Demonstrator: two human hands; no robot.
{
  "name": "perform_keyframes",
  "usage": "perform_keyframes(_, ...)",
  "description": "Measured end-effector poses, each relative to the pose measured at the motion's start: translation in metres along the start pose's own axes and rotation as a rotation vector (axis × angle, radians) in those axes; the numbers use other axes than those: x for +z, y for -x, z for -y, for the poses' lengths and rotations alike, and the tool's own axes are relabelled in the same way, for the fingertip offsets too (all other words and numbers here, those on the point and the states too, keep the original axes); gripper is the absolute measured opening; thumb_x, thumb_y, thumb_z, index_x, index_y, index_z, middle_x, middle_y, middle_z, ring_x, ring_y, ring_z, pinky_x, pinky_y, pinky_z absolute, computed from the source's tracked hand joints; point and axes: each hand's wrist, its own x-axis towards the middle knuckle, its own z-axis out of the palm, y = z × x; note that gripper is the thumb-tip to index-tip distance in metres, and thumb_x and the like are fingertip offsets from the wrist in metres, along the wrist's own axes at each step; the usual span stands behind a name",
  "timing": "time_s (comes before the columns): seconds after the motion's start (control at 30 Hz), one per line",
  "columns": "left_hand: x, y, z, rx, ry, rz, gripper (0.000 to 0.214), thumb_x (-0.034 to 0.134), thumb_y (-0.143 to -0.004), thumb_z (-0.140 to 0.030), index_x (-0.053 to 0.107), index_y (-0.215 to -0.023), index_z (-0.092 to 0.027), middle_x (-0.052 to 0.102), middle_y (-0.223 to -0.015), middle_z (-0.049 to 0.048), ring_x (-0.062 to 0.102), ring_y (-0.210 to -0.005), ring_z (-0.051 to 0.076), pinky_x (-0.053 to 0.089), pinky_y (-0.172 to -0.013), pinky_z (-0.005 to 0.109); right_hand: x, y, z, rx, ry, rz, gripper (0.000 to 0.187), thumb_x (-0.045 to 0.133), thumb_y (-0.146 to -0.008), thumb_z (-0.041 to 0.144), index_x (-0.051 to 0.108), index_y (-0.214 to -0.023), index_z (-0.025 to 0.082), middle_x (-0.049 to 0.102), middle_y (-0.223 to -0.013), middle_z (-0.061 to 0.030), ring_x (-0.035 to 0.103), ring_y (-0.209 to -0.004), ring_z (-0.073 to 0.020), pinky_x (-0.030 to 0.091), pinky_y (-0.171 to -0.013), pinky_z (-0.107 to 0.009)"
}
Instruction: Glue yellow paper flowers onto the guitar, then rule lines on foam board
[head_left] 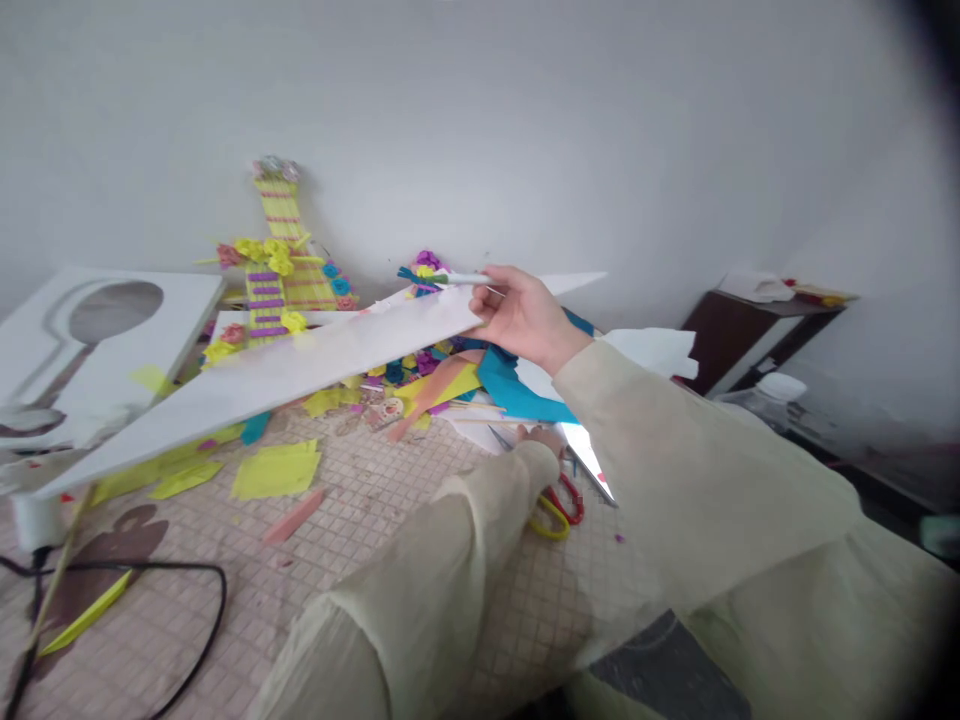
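Note:
My right hand (521, 312) is raised over the heap of craft pieces, its fingers closed at the edge of a long, tapering white board (300, 365). A slim white-and-green, pen-like stick (457, 279) also lies at its fingertips. The board slants down to the left. Lower down, my left hand (541, 438) reaches under my right forearm; its sleeve and the pile hide most of the fingers. Scissors with red and yellow handles (551, 517) lie close beside it on the table. Blue paper (517, 385) is just beyond that hand.
A yellow woven craft model (281, 270) with paper flowers stands against the wall. At left are a white panel with a round cut-out (187, 300) and a black cable (217, 600). Yellow paper (277, 470) lies on the table. A dark brown cabinet (731, 325) stands at right.

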Motion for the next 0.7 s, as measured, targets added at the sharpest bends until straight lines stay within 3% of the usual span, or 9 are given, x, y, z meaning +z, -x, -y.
perform_keyframes(0.1,-0.007,0.008,-0.009,0.008,-0.07,-0.022,0.018,0.048,-0.084,-0.022,0.058,-0.096,-0.014,0.056,-0.108,0.0087,0.047,-0.106,0.023,0.035,-0.091,0.045,-0.002,0.004,-0.006,0.013,-0.028,-0.015,0.006,0.054,-0.074,0.019,0.052,-0.068,0.017,0.051,-0.056,0.0027,0.052,-0.054,-0.0118,0.046,-0.06,-0.029)
perform_keyframes(0.2,-0.011,0.044,-0.006,0.049,-0.09,-0.084,0.021,0.043,-0.084,-0.021,0.058,-0.098,-0.016,0.057,-0.109,0.0102,0.042,-0.11,0.026,0.034,-0.09,0.044,-0.005,0.014,-0.022,0.021,-0.021,-0.047,0.004,0.058,-0.068,0.017,0.055,-0.066,0.016,0.051,-0.054,0.0011,0.051,-0.054,-0.0118,0.045,-0.055,-0.025)
perform_keyframes(0.33,-0.008,0.138,0.011,0.066,-0.057,-0.06,0.015,0.054,-0.075,-0.024,0.059,-0.088,-0.018,0.063,-0.097,0.0069,0.052,-0.096,0.025,0.04,-0.081,0.04,-0.017,0.036,-0.057,0.03,-0.029,-0.079,0.006,0.064,-0.062,0.016,0.058,-0.063,0.015,0.05,-0.053,0.0004,0.049,-0.054,-0.0113,0.044,-0.052,-0.022)
perform_keyframes(0.43,-0.007,0.222,0.025,0.167,0.165,-0.099,0.012,0.057,-0.072,-0.024,0.058,-0.083,-0.019,0.064,-0.085,0.0037,0.057,-0.081,0.018,0.043,-0.075,0.029,-0.028,0.051,-0.089,0.032,-0.049,-0.101,0.01,0.069,-0.058,0.016,0.06,-0.061,0.017,0.051,-0.057,0.0011,0.048,-0.053,-0.0107,0.045,-0.052,-0.022)
perform_keyframes(0.57,-0.005,0.307,0.035,0.092,0.464,-0.307,0.007,0.057,-0.074,-0.026,0.059,-0.078,-0.02,0.063,-0.075,0.002,0.057,-0.07,0.013,0.043,-0.065,0.022,-0.032,0.065,-0.132,0.009,-0.066,-0.126,0.011,0.071,-0.058,0.02,0.06,-0.058,0.021,0.053,-0.062,0.0024,0.047,-0.055,-0.0108,0.045,-0.055,-0.025)
perform_keyframes(0.7,0.007,0.348,0.044,-0.091,0.588,-0.591,0.007,0.058,-0.074,-0.027,0.06,-0.078,-0.023,0.063,-0.071,0.0025,0.055,-0.062,0.013,0.043,-0.055,0.023,-0.023,0.084,-0.169,0.022,-0.015,-0.123,0.009,0.069,-0.063,0.025,0.062,-0.061,0.02,0.053,-0.066,0.0004,0.051,-0.063,-0.0142,0.044,-0.068,-0.029)
